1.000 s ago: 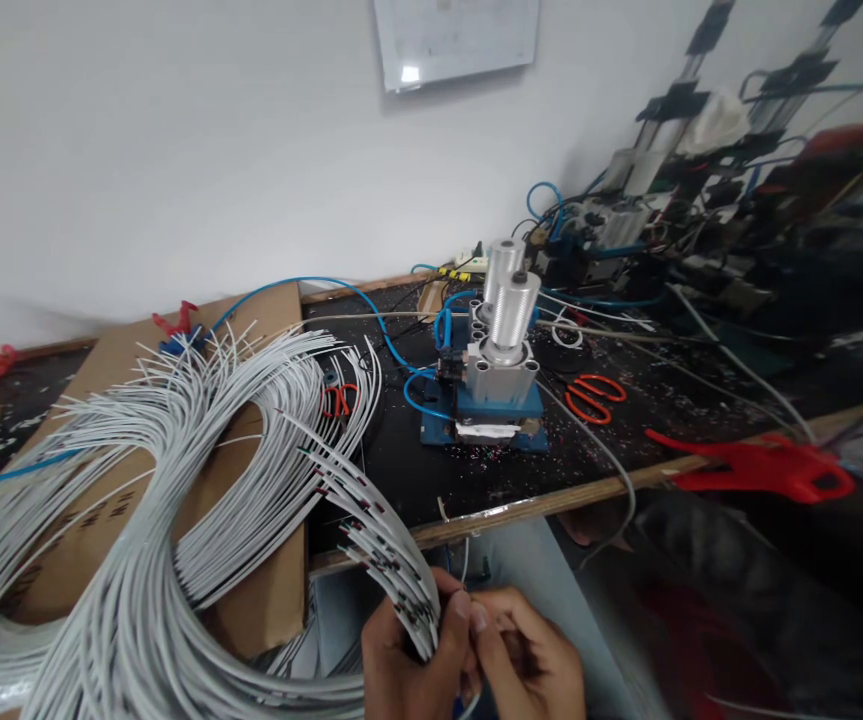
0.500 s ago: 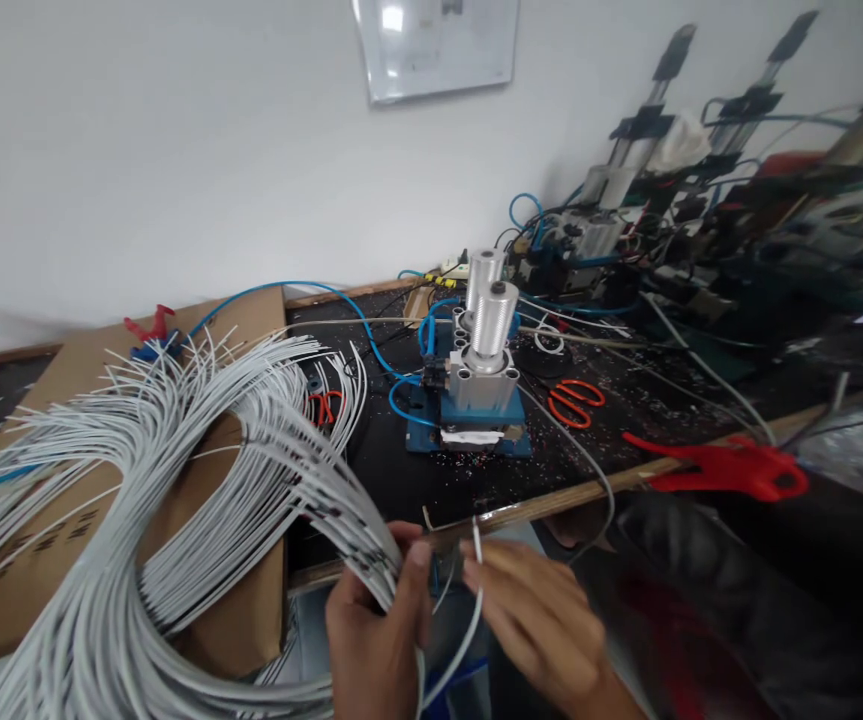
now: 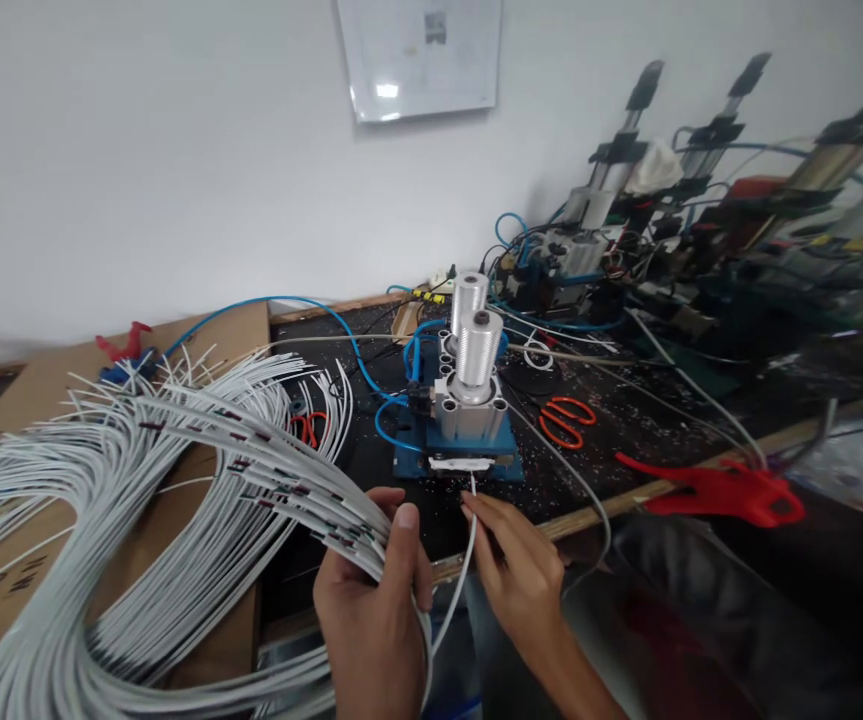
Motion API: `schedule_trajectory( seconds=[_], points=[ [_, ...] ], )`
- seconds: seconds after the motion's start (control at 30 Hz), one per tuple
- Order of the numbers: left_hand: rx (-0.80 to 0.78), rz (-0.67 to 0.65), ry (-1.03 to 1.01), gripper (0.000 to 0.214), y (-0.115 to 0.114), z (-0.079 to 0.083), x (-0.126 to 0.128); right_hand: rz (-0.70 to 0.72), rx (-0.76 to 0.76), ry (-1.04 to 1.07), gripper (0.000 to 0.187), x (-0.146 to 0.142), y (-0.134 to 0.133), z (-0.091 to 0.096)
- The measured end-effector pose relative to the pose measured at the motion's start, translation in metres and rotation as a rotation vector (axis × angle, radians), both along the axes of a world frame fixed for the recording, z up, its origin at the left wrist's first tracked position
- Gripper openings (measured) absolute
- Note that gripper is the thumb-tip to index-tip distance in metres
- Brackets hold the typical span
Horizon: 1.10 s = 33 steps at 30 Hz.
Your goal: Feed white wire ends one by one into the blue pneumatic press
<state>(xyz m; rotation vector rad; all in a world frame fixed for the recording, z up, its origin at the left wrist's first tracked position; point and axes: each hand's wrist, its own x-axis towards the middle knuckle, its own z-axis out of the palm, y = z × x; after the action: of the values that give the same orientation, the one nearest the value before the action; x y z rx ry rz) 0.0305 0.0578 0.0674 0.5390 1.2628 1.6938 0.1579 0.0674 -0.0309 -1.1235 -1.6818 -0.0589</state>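
Observation:
My left hand [image 3: 378,600] is closed round a bundle of white cables [image 3: 303,490], whose outer jackets show dark gaps with coloured wires near the ends. Between the fingertips of my right hand [image 3: 513,560] is a single white cable [image 3: 464,570], bent upward. Its tip reaches the front of a small pneumatic press [image 3: 468,410] with silver cylinders on a blue base; whether the tip is inside cannot be made out. A strip of white material [image 3: 461,464] lies across the press front. More white cables [image 3: 101,500] lie in a large looped heap at the left.
Cardboard [image 3: 18,620] lies under the cable heap. Orange-handled scissors [image 3: 566,422] rest right of the press, and a red plastic tool [image 3: 723,492] sits by the table's wooden edge [image 3: 573,522]. Blue air hoses [image 3: 311,305] cross behind. Other machines [image 3: 596,220] stand at the back right.
My right hand has moved forward with the single cable, bringing its tip from the table edge up to the press. My left hand still holds the bundle. The view has shifted slightly.

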Motion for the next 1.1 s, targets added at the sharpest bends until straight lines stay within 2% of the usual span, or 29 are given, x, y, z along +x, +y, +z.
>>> schedule_trajectory(
  seconds=[0.23,0.7,1.1],
  points=[
    [-0.015,-0.046,0.016,0.037,0.003,-0.004,0.004,-0.02,0.004,0.027,0.031,-0.001,0.006,-0.003],
    [0.058,-0.072,-0.037,0.027,0.01,0.006,0.013,-0.079,-0.087,0.11,0.027,-0.007,0.011,0.006],
    [0.102,-0.067,-0.051,0.027,0.01,0.006,0.014,-0.08,-0.099,0.126,0.027,-0.007,0.014,0.005]
  ],
)
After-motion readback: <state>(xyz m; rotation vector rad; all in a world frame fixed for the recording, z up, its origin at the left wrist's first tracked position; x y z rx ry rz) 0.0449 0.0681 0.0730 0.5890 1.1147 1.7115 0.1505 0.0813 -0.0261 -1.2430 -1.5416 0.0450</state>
